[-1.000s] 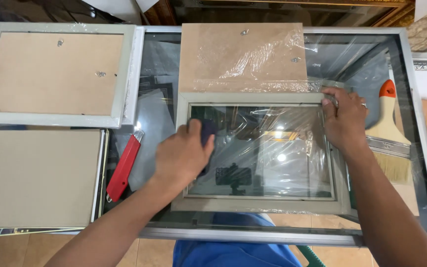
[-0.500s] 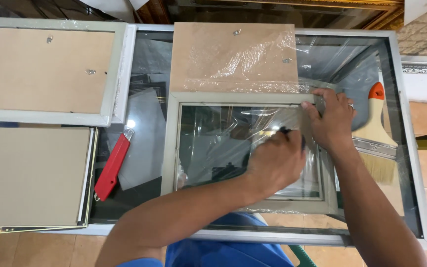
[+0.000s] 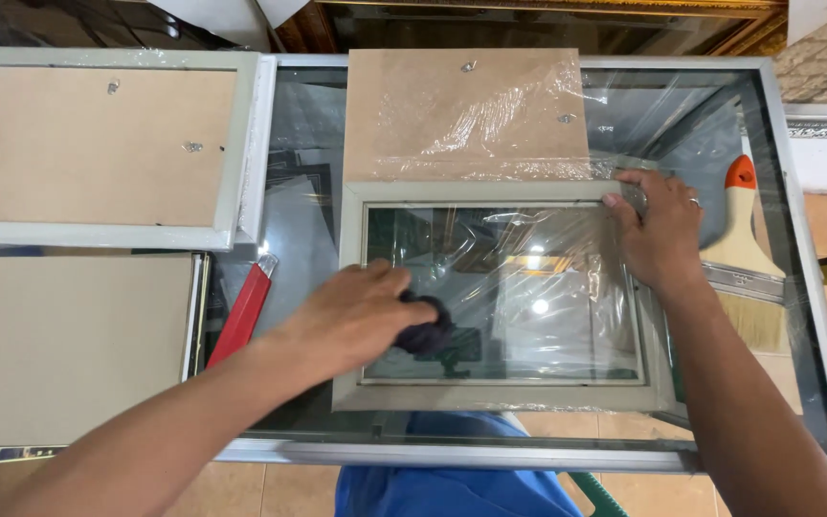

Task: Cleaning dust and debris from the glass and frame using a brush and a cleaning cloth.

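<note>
A grey picture frame (image 3: 490,394) with a glass pane lies on a glass-topped table (image 3: 547,458). My left hand (image 3: 356,311) presses a dark cloth (image 3: 425,335) onto the lower left part of the pane. Over at the frame's upper right corner rests my right hand (image 3: 658,230), gripping the edge, with a ring on one finger. Loose clear plastic film (image 3: 567,287) covers the right part of the glass.
A brown backing board (image 3: 461,110) in plastic wrap lies just behind the frame. At far left is another frame lying face down (image 3: 98,144) and a cardboard sheet (image 3: 59,345). A red utility knife (image 3: 239,311) lies left of the frame, a paintbrush (image 3: 744,258) at right.
My left hand with the dark cloth has swept from the pane's left to its upper right and back to the lower left. My right hand has stayed on the frame's corner.
</note>
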